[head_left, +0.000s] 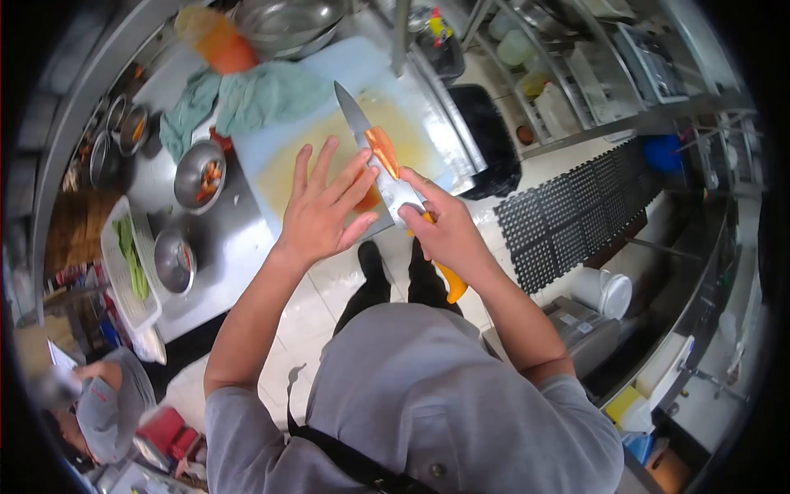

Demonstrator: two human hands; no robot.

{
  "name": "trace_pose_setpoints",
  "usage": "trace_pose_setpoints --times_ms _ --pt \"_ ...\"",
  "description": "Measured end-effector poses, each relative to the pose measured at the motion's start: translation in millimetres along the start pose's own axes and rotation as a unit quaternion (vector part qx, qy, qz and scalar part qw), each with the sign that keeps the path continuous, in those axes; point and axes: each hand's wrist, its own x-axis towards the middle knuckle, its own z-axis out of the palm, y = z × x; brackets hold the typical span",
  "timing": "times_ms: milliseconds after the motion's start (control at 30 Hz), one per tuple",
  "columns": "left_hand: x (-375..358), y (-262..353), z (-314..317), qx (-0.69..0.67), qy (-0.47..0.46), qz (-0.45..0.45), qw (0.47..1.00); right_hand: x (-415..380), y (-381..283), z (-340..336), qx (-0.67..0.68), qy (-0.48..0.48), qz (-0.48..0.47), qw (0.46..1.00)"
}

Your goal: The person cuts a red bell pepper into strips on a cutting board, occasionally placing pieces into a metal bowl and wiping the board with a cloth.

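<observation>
My right hand (444, 226) is closed around a chef's knife (354, 111), whose orange handle runs back toward my body. The blade points away from me, over the cutting board (317, 156). Flat on the blade lies an orange piece (381, 151) that looks like carrot. Spread out, my left hand (327, 198) hovers at the blade's left side, fingertips right at the orange piece. More orange (366, 193) shows on the board, partly hidden behind the left fingers.
A green cloth (271, 95) and a container of orange contents (220, 45) are at the board's far side. Left stand metal bowls (200, 177) and a white basket (132, 272) with green stalks. A black bin (485, 140) is to the right. Another person (115, 403) is at lower left.
</observation>
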Motion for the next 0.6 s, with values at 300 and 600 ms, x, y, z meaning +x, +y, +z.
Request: trace_pose_setpoints --times_ms 300,600 --pt "168 48 41 -0.020 0.047 0.171 0.984 -12 6 -109 0.009 0.186 0.032 0.982" --pt "243 46 56 -0.031 0.047 0.122 0.991 10 95 -132 -0.110 0.225 -0.040 0.967"
